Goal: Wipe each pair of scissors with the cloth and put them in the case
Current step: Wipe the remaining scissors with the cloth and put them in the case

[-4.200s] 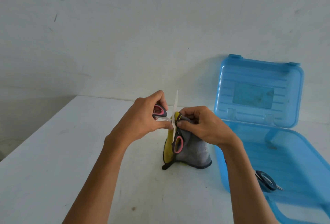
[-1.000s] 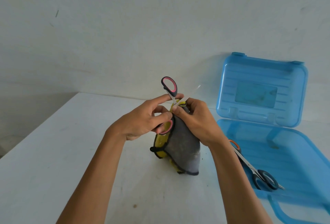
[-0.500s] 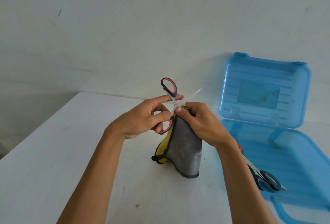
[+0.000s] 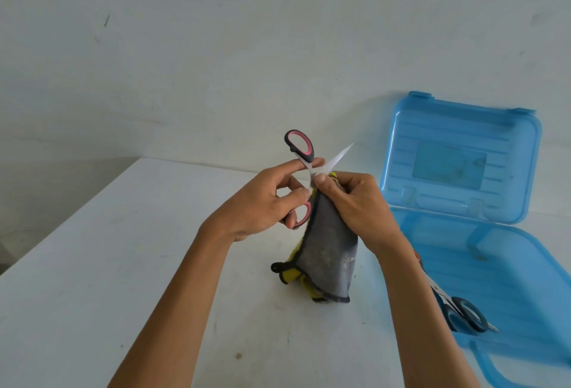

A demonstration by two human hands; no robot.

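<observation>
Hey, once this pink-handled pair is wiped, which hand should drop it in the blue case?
Probably the left hand: it grips the scissors by the handles. The right hand is nearer the case but pinches the cloth around a blade.

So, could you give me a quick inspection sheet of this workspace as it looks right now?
Surface: white table, a few small marks.
Job's things: pink-handled scissors held up, blades apart; grey-yellow cloth pinched near their pivot; blue case open, dark-handled scissors inside.
Clutter: nothing seen.
Grippers: left hand holds the lower pink handle; right hand pinches the cloth.
Cables: nothing seen.
Surroundings: plain pale wall.
</observation>
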